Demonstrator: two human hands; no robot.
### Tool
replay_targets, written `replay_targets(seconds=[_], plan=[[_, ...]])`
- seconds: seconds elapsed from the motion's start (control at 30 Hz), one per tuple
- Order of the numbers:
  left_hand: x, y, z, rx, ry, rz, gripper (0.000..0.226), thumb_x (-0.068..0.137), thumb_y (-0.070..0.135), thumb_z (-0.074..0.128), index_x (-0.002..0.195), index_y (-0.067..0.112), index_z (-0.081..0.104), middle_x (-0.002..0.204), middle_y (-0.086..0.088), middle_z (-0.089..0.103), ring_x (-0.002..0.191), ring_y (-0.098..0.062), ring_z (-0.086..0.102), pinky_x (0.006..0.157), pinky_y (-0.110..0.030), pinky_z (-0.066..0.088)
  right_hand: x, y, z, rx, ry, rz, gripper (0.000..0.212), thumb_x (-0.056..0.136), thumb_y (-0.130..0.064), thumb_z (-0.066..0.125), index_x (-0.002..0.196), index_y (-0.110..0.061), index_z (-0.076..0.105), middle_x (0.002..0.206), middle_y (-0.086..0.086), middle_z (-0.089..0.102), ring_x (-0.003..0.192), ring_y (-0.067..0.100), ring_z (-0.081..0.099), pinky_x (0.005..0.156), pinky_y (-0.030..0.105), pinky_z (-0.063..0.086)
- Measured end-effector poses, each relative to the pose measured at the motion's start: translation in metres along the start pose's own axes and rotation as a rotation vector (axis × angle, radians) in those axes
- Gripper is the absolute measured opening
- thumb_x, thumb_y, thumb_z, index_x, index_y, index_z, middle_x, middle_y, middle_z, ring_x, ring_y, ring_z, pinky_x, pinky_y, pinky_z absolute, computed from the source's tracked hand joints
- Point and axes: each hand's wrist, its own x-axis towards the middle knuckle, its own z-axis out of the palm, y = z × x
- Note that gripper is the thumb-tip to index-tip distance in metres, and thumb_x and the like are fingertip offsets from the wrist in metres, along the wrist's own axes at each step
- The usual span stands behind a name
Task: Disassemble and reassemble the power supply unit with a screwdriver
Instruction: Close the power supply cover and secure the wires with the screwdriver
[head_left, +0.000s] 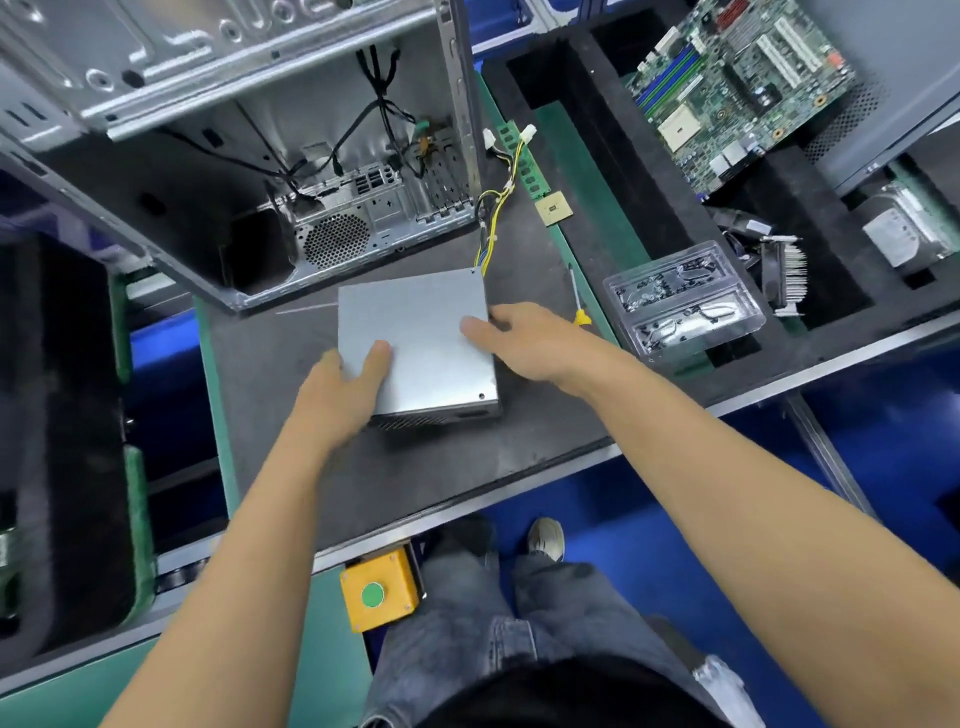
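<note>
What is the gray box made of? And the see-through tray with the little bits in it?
The gray box looks like sheet metal: flat, matte silver panels with a screw at one corner. The see-through tray seems to be thin clear plastic, glossy, with glare and the parts showing through.

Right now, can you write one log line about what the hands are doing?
left hand: on power supply | right hand: gripping its side | screwdriver: untouched on mat | case: open
</note>
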Motion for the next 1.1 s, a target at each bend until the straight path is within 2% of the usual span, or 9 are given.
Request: replay_targets(seconds=[0.03, 0.1, 0.23, 0.4, 0.47, 0.57, 0.77, 0.9, 1.1], plan=[[-0.001, -0.002, 0.004, -0.050, 0.002, 0.033, 0.045, 0.088, 0.065, 0.052, 0.098, 0.023, 0.064, 0.108, 0.007, 0.069, 0.099, -0.019, 0.064, 0.085, -0.036, 0.049, 0.001, 0.001, 0.003, -0.020, 0.020, 0.000, 0.056, 0.099, -0.054, 0.044, 0.130, -0.009, 0.058, 0.128, 0.005, 0.063, 0.116, 0.024, 0.058, 0.104, 0.040, 0.044], [0.002, -0.005, 0.006, -0.157, -0.003, 0.051, 0.037, 0.087, 0.063, 0.056, 0.092, 0.027, 0.061, 0.101, 0.013, 0.069, 0.097, -0.014, 0.066, 0.077, -0.033, 0.049, 0.003, 0.002, 0.008, -0.005, 0.031, 0.021, 0.053, 0.103, -0.046, 0.040, 0.135, -0.007, 0.054, 0.135, 0.010, 0.059, 0.122, 0.027, 0.054, 0.109, 0.041, 0.037], [0.009, -0.008, 0.001, -0.261, -0.103, -0.052, 0.068, 0.068, 0.078, 0.060, 0.109, 0.026, 0.048, 0.112, 0.006, 0.063, 0.096, -0.016, 0.063, 0.070, -0.034, 0.050, 0.002, 0.002, 0.014, 0.054, 0.032, 0.029, 0.054, 0.106, -0.041, 0.035, 0.153, -0.015, 0.035, 0.157, -0.002, 0.038, 0.142, 0.016, 0.034, 0.120, 0.042, 0.025], [0.017, -0.009, -0.001, -0.221, -0.086, 0.013, 0.069, 0.076, 0.074, 0.060, 0.114, 0.018, 0.051, 0.112, 0.001, 0.064, 0.098, -0.019, 0.064, 0.073, -0.036, 0.051, -0.001, 0.002, 0.018, 0.046, 0.056, 0.024, 0.049, 0.107, -0.038, 0.030, 0.151, -0.018, 0.038, 0.150, -0.004, 0.046, 0.138, 0.019, 0.039, 0.118, 0.040, 0.028], [0.018, -0.008, -0.001, -0.216, -0.093, 0.027, 0.074, 0.076, 0.074, 0.060, 0.117, 0.013, 0.054, 0.112, -0.002, 0.066, 0.096, -0.020, 0.065, 0.071, -0.036, 0.051, -0.001, 0.002, 0.019, 0.061, 0.052, 0.013, 0.047, 0.107, -0.036, 0.029, 0.150, -0.021, 0.041, 0.147, -0.005, 0.050, 0.135, 0.018, 0.043, 0.116, 0.037, 0.031], [0.016, -0.009, 0.000, -0.228, -0.059, 0.032, 0.063, 0.079, 0.070, 0.062, 0.112, 0.016, 0.053, 0.108, 0.001, 0.065, 0.089, -0.015, 0.063, 0.064, -0.031, 0.045, -0.002, 0.002, 0.020, 0.060, 0.091, 0.002, 0.044, 0.107, -0.035, 0.030, 0.142, -0.019, 0.050, 0.137, -0.003, 0.058, 0.127, 0.020, 0.050, 0.113, 0.039, 0.036], [0.018, -0.013, 0.003, -0.275, -0.054, 0.028, 0.061, 0.083, 0.065, 0.064, 0.115, 0.013, 0.053, 0.108, 0.000, 0.065, 0.089, -0.018, 0.063, 0.065, -0.031, 0.046, 0.001, -0.001, 0.024, -0.004, 0.138, 0.009, 0.044, 0.106, -0.039, 0.030, 0.134, -0.018, 0.056, 0.126, 0.001, 0.063, 0.118, 0.023, 0.056, 0.108, 0.043, 0.041], [0.018, -0.013, 0.005, -0.300, -0.047, 0.021, 0.058, 0.085, 0.062, 0.065, 0.116, 0.014, 0.052, 0.107, 0.002, 0.064, 0.088, -0.016, 0.063, 0.066, -0.030, 0.046, 0.000, -0.001, 0.022, -0.007, 0.108, 0.016, 0.044, 0.106, -0.039, 0.031, 0.138, -0.020, 0.054, 0.131, -0.003, 0.061, 0.122, 0.020, 0.054, 0.107, 0.036, 0.040], [0.018, -0.009, 0.004, -0.330, -0.088, -0.023, 0.056, 0.085, 0.060, 0.067, 0.114, 0.015, 0.050, 0.109, 0.002, 0.063, 0.091, -0.017, 0.062, 0.072, -0.032, 0.049, 0.003, -0.006, 0.016, -0.009, 0.093, 0.075, 0.040, 0.105, -0.039, 0.038, 0.129, -0.017, 0.060, 0.123, -0.002, 0.062, 0.123, 0.023, 0.052, 0.088, 0.029, 0.035]])
